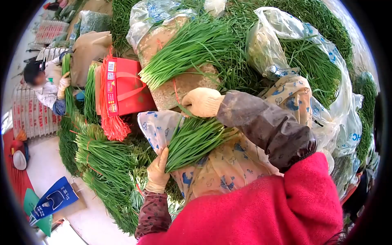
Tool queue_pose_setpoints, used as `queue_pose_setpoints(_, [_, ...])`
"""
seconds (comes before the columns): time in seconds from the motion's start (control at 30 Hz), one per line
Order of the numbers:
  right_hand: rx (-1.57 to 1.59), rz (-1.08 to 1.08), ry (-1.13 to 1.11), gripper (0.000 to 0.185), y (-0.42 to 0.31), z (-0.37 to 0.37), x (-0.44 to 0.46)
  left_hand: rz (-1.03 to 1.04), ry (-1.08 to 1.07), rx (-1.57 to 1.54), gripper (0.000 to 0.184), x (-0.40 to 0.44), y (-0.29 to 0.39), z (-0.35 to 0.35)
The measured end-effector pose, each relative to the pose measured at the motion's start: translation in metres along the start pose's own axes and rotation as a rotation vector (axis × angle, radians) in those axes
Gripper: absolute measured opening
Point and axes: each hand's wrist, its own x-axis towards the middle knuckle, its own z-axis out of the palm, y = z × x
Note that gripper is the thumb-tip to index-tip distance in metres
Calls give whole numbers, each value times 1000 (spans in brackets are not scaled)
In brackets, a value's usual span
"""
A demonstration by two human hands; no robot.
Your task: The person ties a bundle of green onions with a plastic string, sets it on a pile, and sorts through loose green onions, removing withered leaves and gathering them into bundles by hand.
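Observation:
My left hand [158, 173], in a pale glove, is closed around the near side of a bunch of green chives [196, 141] over my lap. Just above that bunch, my right hand [202, 102] is curled in a gloved fist, and thin green chive leaves poke out by its fingertips. Its palm side is hidden. Beyond it, a larger bunch of chives [183, 53] with pale cut ends lies across a patterned board [163, 98]. A red tie strip [176, 90] lies on the board near my right hand. Patterned plastic sheeting [228, 167] covers my lap.
At the left stands a red box [132, 81] with red tie strips [112, 122] hanging off it. Tied chive bundles [102, 157] are piled below. A clear plastic bag [281, 41] holds loose chives at right. A co-worker [49, 83] holds chives at far left.

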Motion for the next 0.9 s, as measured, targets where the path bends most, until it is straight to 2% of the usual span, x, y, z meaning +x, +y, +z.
queue_pose_setpoints(0.07, [4, 37, 284, 28, 13, 8, -7, 8, -10, 2, 85, -1, -2, 1])
queue_pose_setpoints(0.17, [45, 97, 402, 25, 34, 3, -26, 25, -23, 0, 83, 2, -2, -1])
queue_pose_setpoints(0.27, [-209, 350, 277, 26, 71, -7, -35, 19, -29, -57, 83, 5, -5, -3])
queue_pose_setpoints(0.3, [-291, 442, 218, 26, 86, -12, -38, -53, -60, -95, 82, 3, -6, -4])
queue_pose_setpoints(0.33, [-288, 446, 223, 26, 102, -18, -43, -122, -92, -132, 80, 1, -8, -4])
queue_pose_setpoints(0.4, [-569, 662, -105, 35, 121, -31, -55, -112, -46, -234, 78, 2, -13, -1])
queue_pose_setpoints(0.43, [-489, 595, -128, 50, 124, -35, -59, -113, -1, -339, 77, 4, -14, 0])
queue_pose_setpoints(0.47, [-385, 354, 5, 57, 123, -34, -63, -158, -26, -478, 72, 5, -14, -2])
queue_pose_setpoints(0.5, [-282, 111, 139, 64, 114, -33, -63, -149, -29, -474, 72, 6, -16, -1])
queue_pose_setpoints(0.57, [83, -7, 49, 70, 79, -35, -51, -275, -117, -640, 72, 4, -27, 0])
queue_pose_setpoints(0.6, [176, -27, 22, 67, 61, -33, -46, -322, -114, -762, 71, 5, -28, 1])
queue_pose_setpoints(0.63, [269, -47, -4, 64, 47, -32, -38, -311, -121, -751, 71, 5, -29, -4])
queue_pose_setpoints(0.7, [347, -183, -191, 64, 45, -18, -3, -624, -314, -1047, 71, 9, -29, -18])
queue_pose_setpoints(0.73, [231, -31, -146, 52, 41, -14, 1, -643, -353, -1047, 63, 15, -26, -26])
queue_pose_setpoints(0.77, [241, -36, -139, 52, 43, -12, -2, -644, -358, -1034, 63, 16, -27, -27])
queue_pose_setpoints(0.83, [332, 119, -32, 47, 35, -20, -19, -668, -421, -1184, 54, 17, -31, -28])
queue_pose_setpoints(0.87, [336, 108, 126, 49, 40, -18, -23, -696, -434, -1226, 49, 19, -31, -27])
queue_pose_setpoints(0.9, [426, 148, 163, 45, 42, -22, -26, -701, -426, -1229, 49, 22, -32, -27])
